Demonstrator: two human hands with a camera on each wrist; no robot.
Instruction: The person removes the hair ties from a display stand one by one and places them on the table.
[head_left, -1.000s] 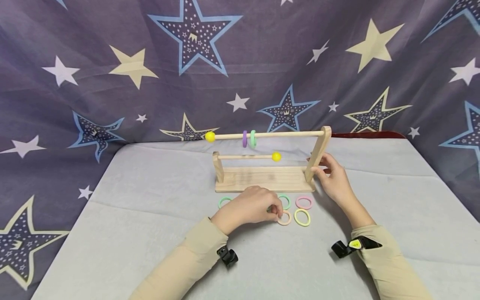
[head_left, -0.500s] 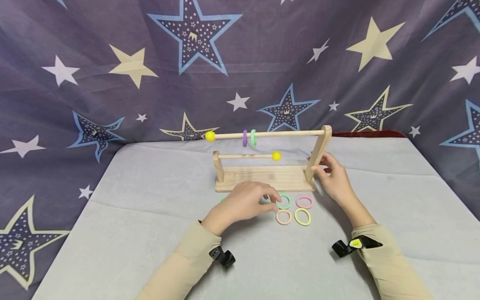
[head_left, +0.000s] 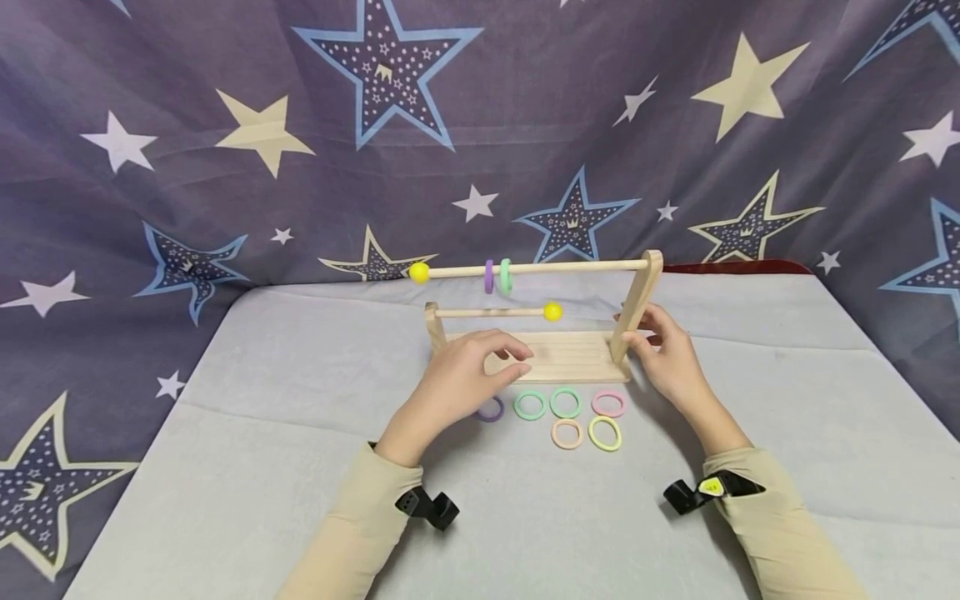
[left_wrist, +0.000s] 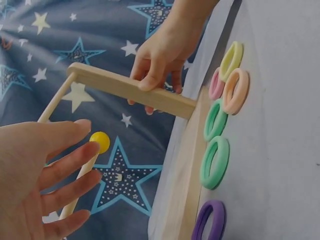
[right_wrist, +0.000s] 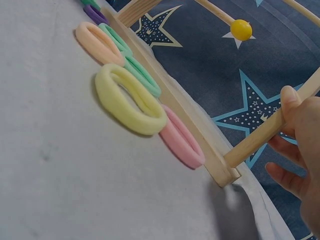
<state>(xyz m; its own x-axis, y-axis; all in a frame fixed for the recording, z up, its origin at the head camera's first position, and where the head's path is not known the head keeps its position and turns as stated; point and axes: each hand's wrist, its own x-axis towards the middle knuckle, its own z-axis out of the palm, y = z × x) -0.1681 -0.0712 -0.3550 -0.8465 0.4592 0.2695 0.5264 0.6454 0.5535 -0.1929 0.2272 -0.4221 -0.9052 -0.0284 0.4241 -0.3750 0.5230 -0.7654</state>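
Note:
In the head view a wooden stand has two rods on uprights. A purple ring and a green ring hang on its upper rod; the lower rod carries no ring and ends in a yellow ball. My left hand, thumb and fingers spread apart and empty, hovers before the stand's left part. My right hand grips the tall right upright between thumb and fingers. Along the base's front edge lie a purple hair tie-like ring, two green ones, a pink, a peach and a yellow ring.
A pale grey cloth covers the table. Behind it hangs a dark curtain printed with stars. At the back right edge a strip of dark red shows.
My left hand has drawn away from the peach ring, moving left and up while its fingers spread. Purple and green rings have come into sight. My right hand stays on the upright.

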